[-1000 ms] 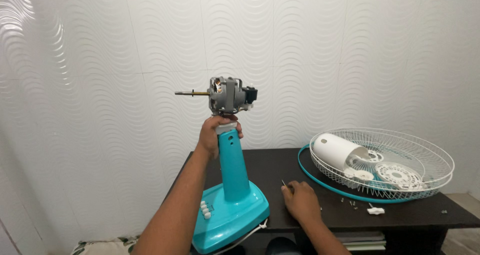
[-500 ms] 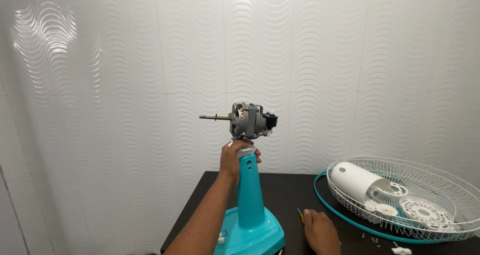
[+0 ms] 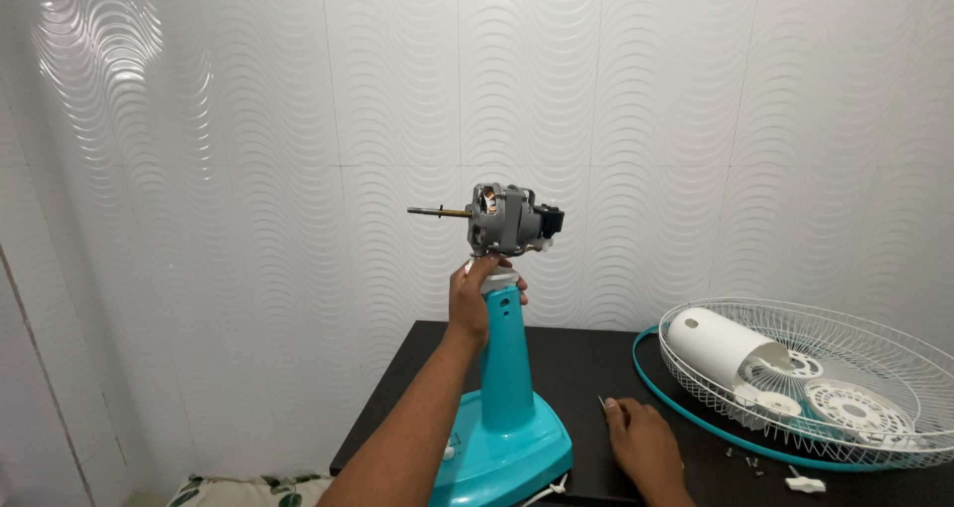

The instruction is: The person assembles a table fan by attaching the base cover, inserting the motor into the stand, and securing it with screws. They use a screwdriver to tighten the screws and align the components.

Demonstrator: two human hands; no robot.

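Observation:
A teal fan stand (image 3: 507, 368) rises from its teal base (image 3: 517, 452) on a dark table (image 3: 576, 363). A bare grey motor (image 3: 507, 219) with a shaft pointing left sits on top. My left hand (image 3: 475, 296) grips the stand's neck just under the motor. My right hand (image 3: 641, 442) rests on the table to the right of the base, fingers closed around a thin tool whose tip (image 3: 602, 402) sticks out.
A white wire fan guard (image 3: 874, 363) lies at the right, holding a white motor cover (image 3: 715, 348) and white plastic parts. A teal ring (image 3: 656, 393) lies under it. Small screws (image 3: 745, 457) and a white piece (image 3: 803, 484) lie nearby. A wavy white wall stands behind.
The view has tilted up and shifted left, so the table sits lower in frame. My left hand stays on the neck; my right hand stays on the table.

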